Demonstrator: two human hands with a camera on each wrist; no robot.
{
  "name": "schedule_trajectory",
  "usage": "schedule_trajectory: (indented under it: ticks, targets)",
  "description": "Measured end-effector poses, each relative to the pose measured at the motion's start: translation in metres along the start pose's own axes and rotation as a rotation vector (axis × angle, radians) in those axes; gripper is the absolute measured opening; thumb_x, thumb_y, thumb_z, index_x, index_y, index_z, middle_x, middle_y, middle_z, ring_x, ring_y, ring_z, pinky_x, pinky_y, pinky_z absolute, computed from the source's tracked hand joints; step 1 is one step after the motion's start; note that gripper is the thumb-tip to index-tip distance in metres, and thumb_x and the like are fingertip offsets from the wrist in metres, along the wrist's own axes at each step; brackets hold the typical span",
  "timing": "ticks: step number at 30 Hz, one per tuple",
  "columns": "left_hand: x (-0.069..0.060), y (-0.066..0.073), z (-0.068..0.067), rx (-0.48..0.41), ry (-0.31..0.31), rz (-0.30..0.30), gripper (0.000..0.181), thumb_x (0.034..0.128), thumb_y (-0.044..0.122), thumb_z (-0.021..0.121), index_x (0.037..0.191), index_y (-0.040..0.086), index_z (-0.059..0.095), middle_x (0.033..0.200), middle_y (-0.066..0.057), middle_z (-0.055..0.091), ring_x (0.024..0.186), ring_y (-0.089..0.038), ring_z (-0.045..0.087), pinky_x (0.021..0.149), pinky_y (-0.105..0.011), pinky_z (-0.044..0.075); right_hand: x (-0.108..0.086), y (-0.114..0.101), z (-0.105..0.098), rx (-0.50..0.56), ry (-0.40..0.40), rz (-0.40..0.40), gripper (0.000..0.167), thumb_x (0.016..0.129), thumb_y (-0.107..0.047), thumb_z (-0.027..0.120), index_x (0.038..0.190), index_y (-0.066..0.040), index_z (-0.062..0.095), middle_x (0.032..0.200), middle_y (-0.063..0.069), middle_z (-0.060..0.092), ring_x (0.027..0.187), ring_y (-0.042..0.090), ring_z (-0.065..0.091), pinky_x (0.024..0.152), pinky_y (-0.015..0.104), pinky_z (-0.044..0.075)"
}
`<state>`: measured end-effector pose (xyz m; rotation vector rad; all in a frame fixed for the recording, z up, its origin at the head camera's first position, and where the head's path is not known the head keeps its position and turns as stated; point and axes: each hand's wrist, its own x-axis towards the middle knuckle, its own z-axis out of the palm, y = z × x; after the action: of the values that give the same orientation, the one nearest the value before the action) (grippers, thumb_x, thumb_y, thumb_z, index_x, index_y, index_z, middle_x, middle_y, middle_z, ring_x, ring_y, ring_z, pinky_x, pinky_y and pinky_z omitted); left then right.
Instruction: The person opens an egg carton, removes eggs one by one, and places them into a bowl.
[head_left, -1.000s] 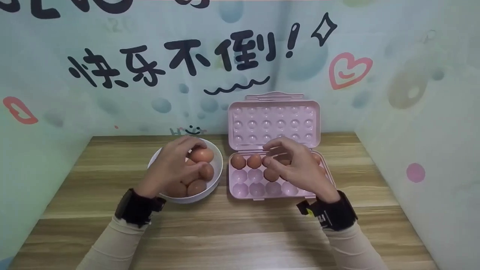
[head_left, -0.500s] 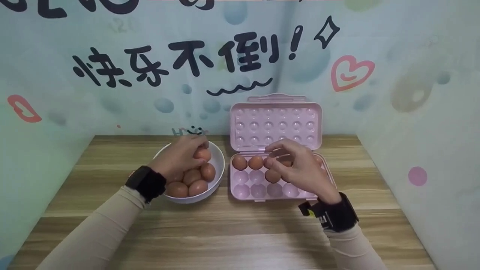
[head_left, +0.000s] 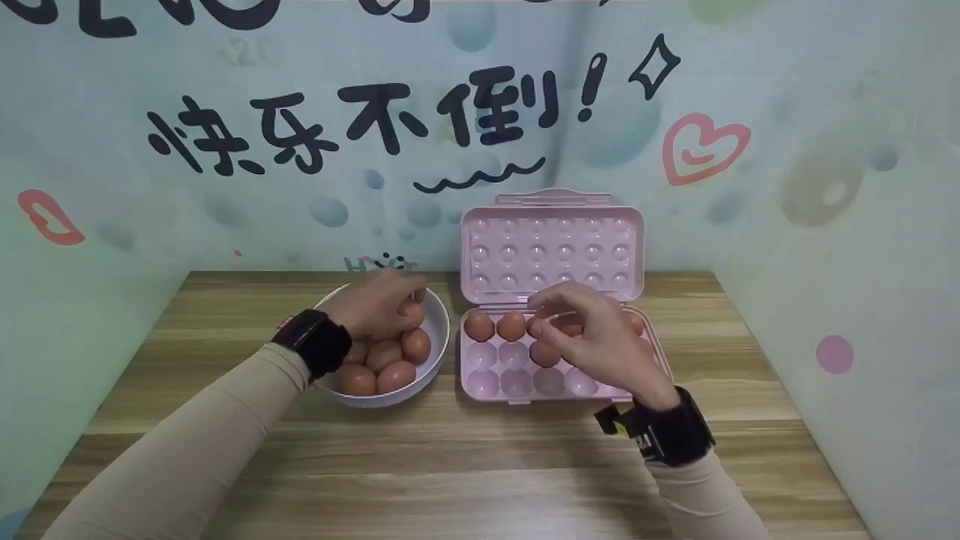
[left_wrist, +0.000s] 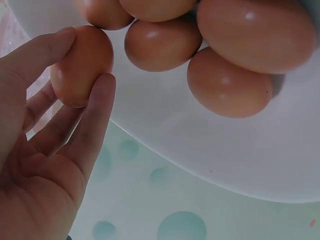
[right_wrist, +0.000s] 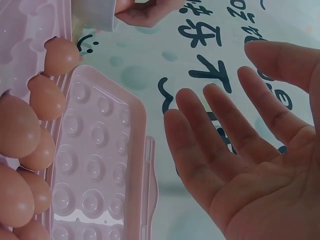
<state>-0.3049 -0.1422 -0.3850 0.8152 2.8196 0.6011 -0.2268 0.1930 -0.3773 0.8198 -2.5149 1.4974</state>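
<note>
My left hand (head_left: 379, 304) is over the back of the white bowl (head_left: 441, 358), and in the left wrist view its thumb and fingertips pinch a brown egg (left_wrist: 82, 65). Several other brown eggs (head_left: 396, 376) lie in the bowl. Over the pink egg carton (head_left: 472, 390) hovers my right hand (head_left: 596, 337), fingers spread and loosely bent, holding nothing, as the right wrist view shows. Eggs (head_left: 480, 325) stand in the carton's back row, and another egg (head_left: 545, 352) sits in the middle row; my right hand hides part of the carton.
The carton's lid (head_left: 553, 255) stands raised at its back, near a printed backdrop (head_left: 375, 217). Bowl and carton stand side by side on a wooden table (head_left: 450, 465), with a narrow gap between them. Several hollows (head_left: 516, 382) at the carton's front left hold no egg.
My left hand has moved back and right within the bowl, off the nearer eggs, and now pinches one at the back. The right hand has hardly moved.
</note>
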Motion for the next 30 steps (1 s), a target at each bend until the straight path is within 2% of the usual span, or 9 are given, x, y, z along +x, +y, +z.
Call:
schedule_trajectory:
  ticks: [3,10,13,14,16,20,21,26,30]
  targets:
    - [-0.0002,0.0012,-0.0006,-0.028,-0.033,-0.038,0.023,0.0918,-0.003,0.067,0.112,0.009,0.069,0.094,-0.007,0.065,0.093,-0.027,0.06,0.084,-0.039,0.051,0.0001,0.0004,0.0006,0.005,-0.006,-0.009,0.02,0.097,-0.007,0.077,0.116,-0.007,0.073,0.113,0.002,0.074,0.102,0.021,0.075,0.088,0.032,0.063]
    - [-0.0042,0.0054,-0.0004,-0.146,-0.06,-0.055,0.025,0.0943,-0.004,0.064,0.117,0.007,0.069,0.101,-0.014,0.067,0.097,-0.027,0.06,0.089,-0.04,0.05,-0.0003,0.0005,0.0003,0.006,-0.007,-0.024,0.019,0.097,-0.007,0.077,0.115,-0.009,0.074,0.112,0.001,0.074,0.103,0.02,0.075,0.089,0.033,0.063]
    - [-0.0023,0.0052,0.0016,-0.115,-0.063,-0.027,0.023,0.0945,-0.002,0.066,0.116,0.007,0.07,0.102,-0.014,0.068,0.096,-0.026,0.06,0.09,-0.04,0.05,-0.0013,0.0001,-0.0001,0.004,-0.005,-0.028,0.019,0.097,-0.007,0.077,0.116,-0.008,0.074,0.113,0.001,0.074,0.103,0.021,0.075,0.089,0.032,0.063]
    - [-0.0022,0.0051,0.0025,-0.16,-0.081,-0.053,0.023,0.0951,-0.002,0.066,0.116,0.006,0.07,0.104,-0.014,0.068,0.097,-0.025,0.061,0.091,-0.04,0.05,-0.0014,-0.0001,-0.0002,0.007,-0.005,-0.03,0.019,0.097,-0.008,0.077,0.116,-0.008,0.073,0.113,0.001,0.074,0.103,0.021,0.075,0.089,0.033,0.063]
    - [0.0003,0.0031,0.0048,-0.072,-0.07,-0.002,0.021,0.0948,-0.001,0.068,0.115,0.006,0.071,0.104,-0.013,0.07,0.096,-0.025,0.061,0.092,-0.04,0.051,-0.0017,-0.0005,-0.0004,0.008,-0.005,-0.029,0.018,0.097,-0.008,0.077,0.115,-0.01,0.074,0.112,0.001,0.074,0.103,0.02,0.075,0.089,0.033,0.063]
    - [0.0013,0.0009,0.0069,-0.028,-0.066,0.024,0.022,0.0948,0.0,0.07,0.116,0.006,0.074,0.104,-0.012,0.072,0.097,-0.026,0.062,0.094,-0.041,0.052,-0.0015,-0.0007,-0.0016,0.004,0.001,-0.03,0.016,0.098,-0.012,0.077,0.114,-0.013,0.074,0.111,-0.001,0.074,0.103,0.019,0.075,0.089,0.035,0.063]
    - [0.002,0.0001,0.007,0.032,-0.045,0.058,0.023,0.0942,0.0,0.071,0.116,0.006,0.074,0.103,-0.012,0.073,0.096,-0.026,0.062,0.094,-0.042,0.052,-0.0014,-0.0005,-0.0021,-0.002,0.004,-0.031,0.016,0.098,-0.014,0.078,0.113,-0.014,0.074,0.111,-0.001,0.074,0.102,0.019,0.075,0.089,0.036,0.063]
    - [0.0023,0.002,0.0039,0.109,-0.039,0.052,0.029,0.0954,0.005,0.072,0.124,0.007,0.073,0.111,-0.012,0.074,0.104,-0.028,0.065,0.1,-0.045,0.053,-0.0009,0.0019,-0.0051,-0.075,0.019,-0.047,0.02,0.097,-0.019,0.079,0.114,-0.01,0.074,0.11,0.001,0.075,0.102,0.019,0.074,0.087,0.035,0.064]
    - [-0.0021,0.0089,-0.0017,0.121,-0.016,0.023,0.033,0.0957,0.012,0.073,0.129,0.01,0.071,0.126,-0.012,0.07,0.115,-0.03,0.064,0.106,-0.048,0.051,-0.001,0.007,-0.0084,-0.251,0.009,-0.069,0.023,0.096,-0.017,0.08,0.117,-0.011,0.074,0.113,0.0,0.073,0.1,0.018,0.07,0.086,0.036,0.062]
